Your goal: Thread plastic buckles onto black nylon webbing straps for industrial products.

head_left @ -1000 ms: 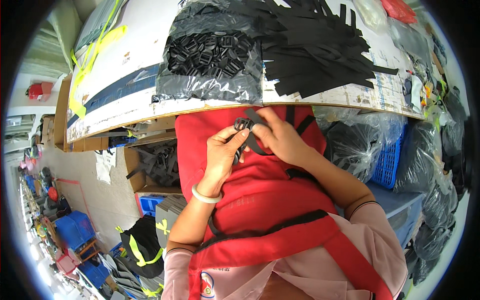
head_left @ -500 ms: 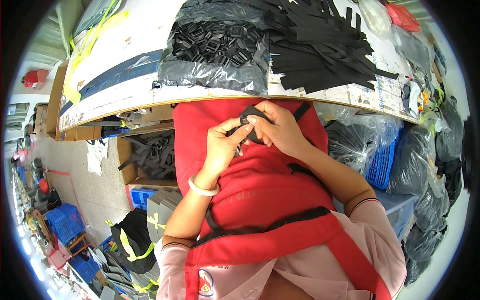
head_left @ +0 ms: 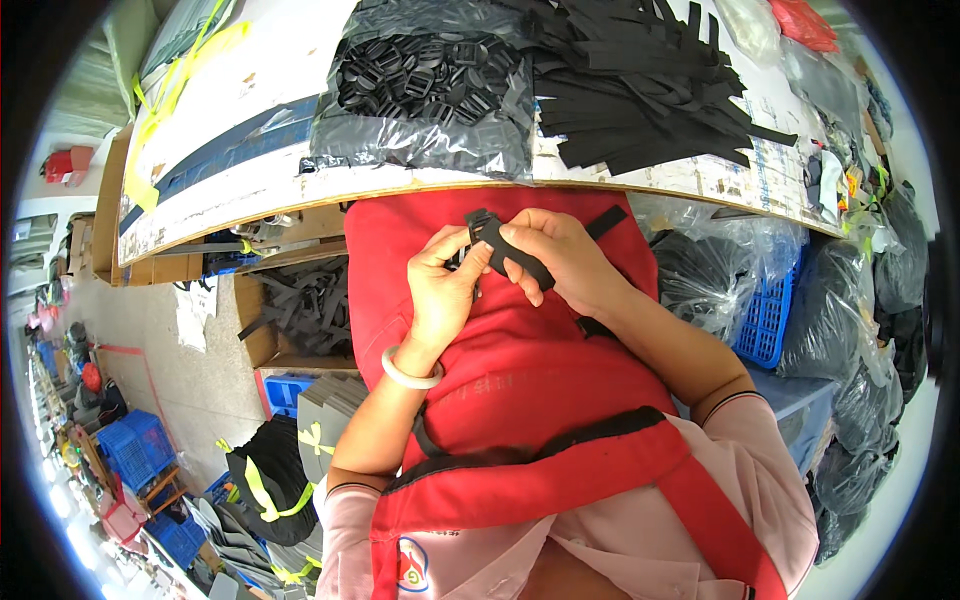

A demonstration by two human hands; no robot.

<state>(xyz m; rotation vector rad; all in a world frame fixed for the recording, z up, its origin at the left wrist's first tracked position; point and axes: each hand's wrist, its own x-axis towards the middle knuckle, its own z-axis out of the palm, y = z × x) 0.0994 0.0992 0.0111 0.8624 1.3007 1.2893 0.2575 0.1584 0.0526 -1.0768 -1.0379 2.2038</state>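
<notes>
Over the red apron (head_left: 500, 345) in my lap, both hands work on a short black webbing strap (head_left: 522, 264) with a black plastic buckle (head_left: 483, 220) at its upper left end. My left hand (head_left: 441, 290) pinches the buckle end between thumb and fingers. Something else dark and shiny shows in its palm, too covered to name. My right hand (head_left: 568, 258) grips the strap, its thumb on top and fingers curled beneath. A black strap end (head_left: 607, 221) sticks out past the right hand; whether it belongs to the same strap I cannot tell.
The white worktable (head_left: 250, 95) ahead bears an open plastic bag of black buckles (head_left: 430, 80) and a pile of black straps (head_left: 640, 95). A cardboard box of straps (head_left: 305, 310) stands below left. At right are a blue crate (head_left: 765, 315) and filled plastic bags (head_left: 830, 310).
The strap has turned in my hands, so its flat length and the buckle now show. My right hand has shifted slightly right and down along it.
</notes>
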